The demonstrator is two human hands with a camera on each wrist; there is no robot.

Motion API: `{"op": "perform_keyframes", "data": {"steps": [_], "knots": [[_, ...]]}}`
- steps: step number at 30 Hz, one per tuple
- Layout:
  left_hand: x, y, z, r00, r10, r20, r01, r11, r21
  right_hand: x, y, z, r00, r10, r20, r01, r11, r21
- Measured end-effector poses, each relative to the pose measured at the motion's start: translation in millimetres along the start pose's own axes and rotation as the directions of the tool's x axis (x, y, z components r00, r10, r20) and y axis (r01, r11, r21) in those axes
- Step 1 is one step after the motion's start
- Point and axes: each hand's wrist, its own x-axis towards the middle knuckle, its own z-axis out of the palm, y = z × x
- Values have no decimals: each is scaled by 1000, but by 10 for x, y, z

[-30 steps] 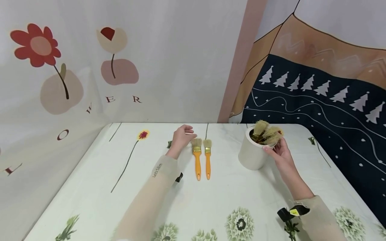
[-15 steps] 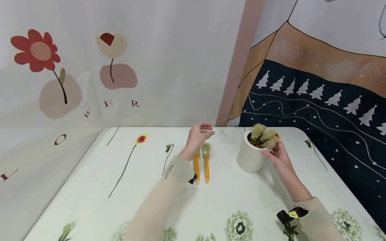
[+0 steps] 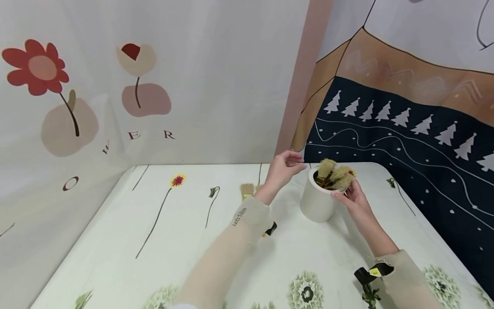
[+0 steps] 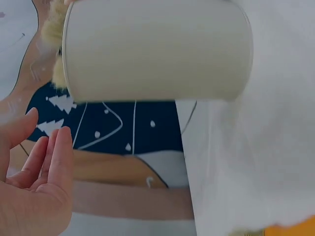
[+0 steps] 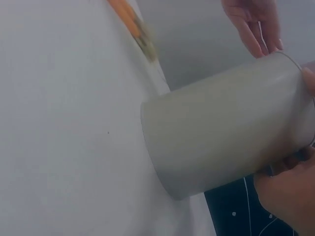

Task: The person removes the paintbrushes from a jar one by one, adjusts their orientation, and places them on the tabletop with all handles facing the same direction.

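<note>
A white cylindrical pot [image 3: 318, 202] stands on the right part of the table, with several bristle brushes [image 3: 335, 175] sticking out of its mouth, bristles up. My right hand [image 3: 358, 202] holds the pot at its right rim, thumb on the near side. My left hand [image 3: 283, 174] hovers left of the pot, fingers loosely bent, holding nothing; the left wrist view has a gap between this hand [image 4: 42, 182] and the pot. Under the left forearm lie two flat paintbrushes with orange handles. The bristles of one brush [image 3: 247, 190] show; the handles are mostly hidden.
A white tablecloth [image 3: 193, 257] printed with flowers covers the table. Behind it hang a pale curtain [image 3: 224, 86] and a dark blue cloth [image 3: 386, 141] with white trees. Each wrist wears a beige cuff with a black camera.
My left hand has moved right, from beside the lying paintbrushes, across them, towards the pot. The right hand keeps its hold on the pot. The head view has shifted slightly.
</note>
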Motion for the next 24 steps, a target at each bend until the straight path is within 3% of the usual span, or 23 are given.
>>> {"op": "perform_keyframes", "data": {"steps": [8, 15, 24], "knots": [[13, 35, 173, 1000, 12, 1, -12, 999, -31, 5, 30, -54, 996, -55, 64, 55, 998, -12], [22, 40, 285, 1000, -6, 5, 6, 1000, -23, 12, 36, -45, 997, -21, 71, 21, 1000, 6], [45, 84, 400, 999, 35, -1, -34, 983, 179, 5, 25, -42, 996, -42, 73, 41, 999, 18]]}}
